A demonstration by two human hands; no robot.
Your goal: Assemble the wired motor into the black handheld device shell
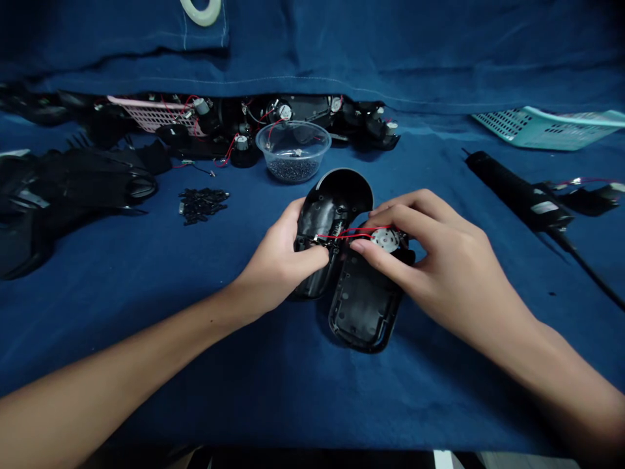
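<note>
My left hand (288, 257) is closed round a black plastic housing shell (336, 192), its thumb pressed inside near a small connector. Two red wires (349, 233) run from that spot to a round silver motor (385, 239). The motor sits at the upper end of a second black housing half (366, 303), which is tilted beside the first with its hollow side up. Around this motor end my right hand (420, 241) is closed, thumb at the near side and fingers over the far side. The undersides of both shells are hidden.
A clear bowl (293, 153) of tiny dark screws stands behind the shells. Small black parts (202, 205) lie in a pile at left, near black bags (73, 195). A corded black screwdriver (517, 189) and a teal basket (551, 130) are right; a pink basket (146, 116) is behind.
</note>
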